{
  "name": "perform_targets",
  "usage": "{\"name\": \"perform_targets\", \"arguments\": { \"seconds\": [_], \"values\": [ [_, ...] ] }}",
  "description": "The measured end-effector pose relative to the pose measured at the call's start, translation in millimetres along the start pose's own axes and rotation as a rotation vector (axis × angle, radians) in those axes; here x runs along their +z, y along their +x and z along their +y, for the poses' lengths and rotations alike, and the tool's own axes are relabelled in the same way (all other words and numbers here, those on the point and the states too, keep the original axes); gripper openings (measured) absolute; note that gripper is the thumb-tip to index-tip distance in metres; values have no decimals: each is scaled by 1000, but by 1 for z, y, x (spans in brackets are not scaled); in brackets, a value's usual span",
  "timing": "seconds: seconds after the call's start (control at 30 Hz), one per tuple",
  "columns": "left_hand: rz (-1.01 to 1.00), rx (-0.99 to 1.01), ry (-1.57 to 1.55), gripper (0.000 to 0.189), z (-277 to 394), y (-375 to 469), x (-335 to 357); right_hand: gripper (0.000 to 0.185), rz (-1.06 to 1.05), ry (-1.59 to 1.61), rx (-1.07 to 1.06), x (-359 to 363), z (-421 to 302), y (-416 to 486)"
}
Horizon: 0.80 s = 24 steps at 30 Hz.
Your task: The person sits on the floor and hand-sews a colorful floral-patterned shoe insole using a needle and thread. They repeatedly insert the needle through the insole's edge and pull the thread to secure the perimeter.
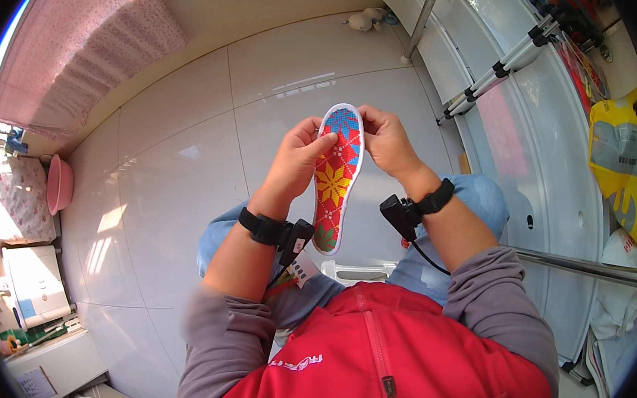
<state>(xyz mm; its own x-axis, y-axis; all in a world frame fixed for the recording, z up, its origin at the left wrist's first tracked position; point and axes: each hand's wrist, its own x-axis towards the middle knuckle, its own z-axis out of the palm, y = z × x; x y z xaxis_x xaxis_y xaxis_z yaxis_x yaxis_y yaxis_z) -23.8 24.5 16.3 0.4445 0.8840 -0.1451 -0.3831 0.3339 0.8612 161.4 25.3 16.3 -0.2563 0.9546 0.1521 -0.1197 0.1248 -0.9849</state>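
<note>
An embroidered shoe insole (333, 184) with a white edge is held up in front of me, its patterned face towards the camera. Its red ground carries a blue star motif at the top, a yellow one in the middle and a green one at the lower tip. My left hand (303, 152) grips the upper left edge, thumb laid over the face and fingers behind. On the upper right edge, the fingertips of my right hand (389, 137) pinch the rim; part of them is hidden behind the insole. Whether a needle or thread is there I cannot tell.
Below my hands are my knees in jeans (315, 297) and a white plastic stool edge (358, 271). White cabinets (544, 142) with metal rails stand on the right, beside a yellow bag (621, 158). A pink basin (60, 184) is at left; a plush toy (366, 20) lies far off.
</note>
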Motion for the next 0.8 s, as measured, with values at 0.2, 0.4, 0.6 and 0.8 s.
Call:
{"name": "perform_targets", "arguments": {
  "seconds": [0.2,0.4,0.6,0.8],
  "values": [
    [90,7,77,19,1,0,7,20,143,280,147,-1,-5,4],
    [152,83,227,27,2,0,13,12,347,-871,-618,-7,-18,3],
    [61,116,210,33,-8,0,13,11,90,-954,-641,3,-21,1],
    [253,-14,274,20,-20,4,1,8,258,-618,-709,11,-24,-2]
  ]
}}
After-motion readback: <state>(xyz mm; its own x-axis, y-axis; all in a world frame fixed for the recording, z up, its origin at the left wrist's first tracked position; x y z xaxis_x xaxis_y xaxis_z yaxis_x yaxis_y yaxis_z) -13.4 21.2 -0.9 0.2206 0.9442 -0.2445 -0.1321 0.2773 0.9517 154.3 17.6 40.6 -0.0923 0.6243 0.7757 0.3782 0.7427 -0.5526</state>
